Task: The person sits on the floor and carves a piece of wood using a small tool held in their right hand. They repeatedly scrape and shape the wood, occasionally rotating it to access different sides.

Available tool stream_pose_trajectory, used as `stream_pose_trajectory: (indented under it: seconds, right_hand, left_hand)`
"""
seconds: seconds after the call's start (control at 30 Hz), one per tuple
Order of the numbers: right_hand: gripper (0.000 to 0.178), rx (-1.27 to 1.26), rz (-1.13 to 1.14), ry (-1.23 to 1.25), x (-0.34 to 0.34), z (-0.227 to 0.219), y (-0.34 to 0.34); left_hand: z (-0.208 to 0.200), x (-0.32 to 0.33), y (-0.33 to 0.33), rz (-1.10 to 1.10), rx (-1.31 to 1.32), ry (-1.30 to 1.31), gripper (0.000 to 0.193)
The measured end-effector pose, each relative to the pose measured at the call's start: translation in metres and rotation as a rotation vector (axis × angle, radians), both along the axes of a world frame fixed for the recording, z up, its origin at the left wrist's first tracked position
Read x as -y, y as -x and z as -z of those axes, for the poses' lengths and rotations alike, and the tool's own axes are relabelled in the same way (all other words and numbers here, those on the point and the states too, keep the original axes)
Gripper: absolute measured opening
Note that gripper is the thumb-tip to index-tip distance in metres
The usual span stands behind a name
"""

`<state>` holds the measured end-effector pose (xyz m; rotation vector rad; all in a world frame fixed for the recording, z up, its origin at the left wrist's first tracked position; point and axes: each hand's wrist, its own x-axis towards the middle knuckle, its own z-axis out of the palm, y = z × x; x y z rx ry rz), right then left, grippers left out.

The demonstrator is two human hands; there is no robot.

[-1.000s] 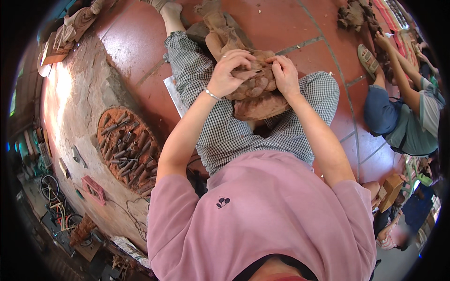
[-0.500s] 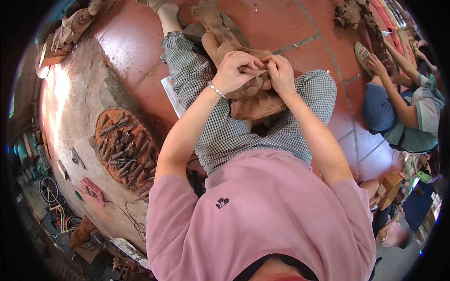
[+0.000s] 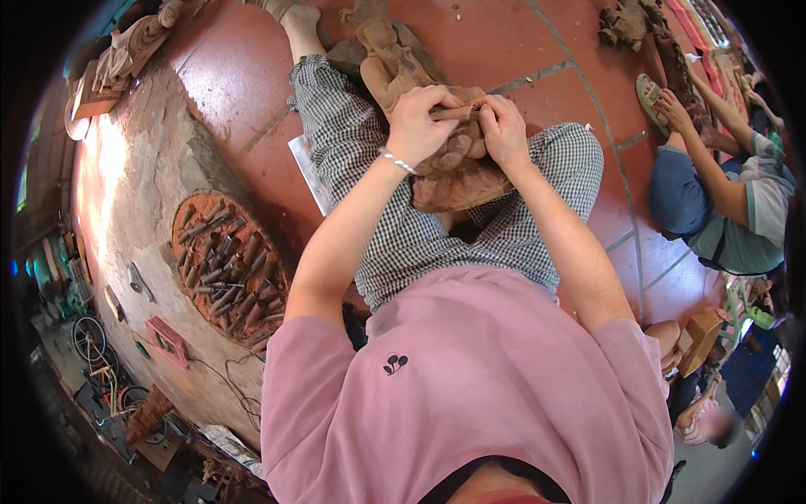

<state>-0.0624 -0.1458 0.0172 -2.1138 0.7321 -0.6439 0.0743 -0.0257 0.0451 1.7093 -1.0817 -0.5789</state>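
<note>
**CARVED BROWN PIECE [image 3: 460, 155]: 2-HAND HOLD IN THE LAP**

Positions are given by clock face about the centre of the view. The carved brown piece is located at 1 o'clock, supported between 2 legs in checked trousers [image 3: 437, 260]. Rounded lumps are shown on its face; a broad edge is turned toward 6 o'clock.

The left hand [image 3: 418, 128] is placed on the 11 o'clock side of the piece. Its fingers are clamped on a narrow brown strip [image 3: 454, 112], whose kind cannot be told. The right hand [image 3: 505, 134] is placed at the strip's 3 o'clock end. Its thumb and fingers are brought close together there; whether anything is gripped between them cannot be told.

At 9 o'clock, many dark tools [image 3: 231, 277] are laid in a round, reddish bed on a worn grey surface [image 3: 155, 151]. A pink basket [image 3: 168, 343] is set at 8 o'clock. At 3 o'clock, a seated co-worker [image 3: 726, 210] is seen on the red tiled floor [image 3: 504, 42].
</note>
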Motion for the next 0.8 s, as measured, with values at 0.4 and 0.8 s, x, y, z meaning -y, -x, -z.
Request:
stream_pose_trajectory:
  seconds: [0.4, 0.8]
  right_hand:
    - [0.021, 0.014, -0.009, -0.021, 0.008, 0.004, 0.001]
    - [0.021, 0.006, -0.022, -0.039, 0.002, 0.000, 0.002]
  left_hand:
    - [-0.008, -0.039, -0.028, 0.149, -0.143, 0.111, 0.012]
    - [-0.014, -0.019, -0.005, 0.322, 0.240, 0.086, 0.017]
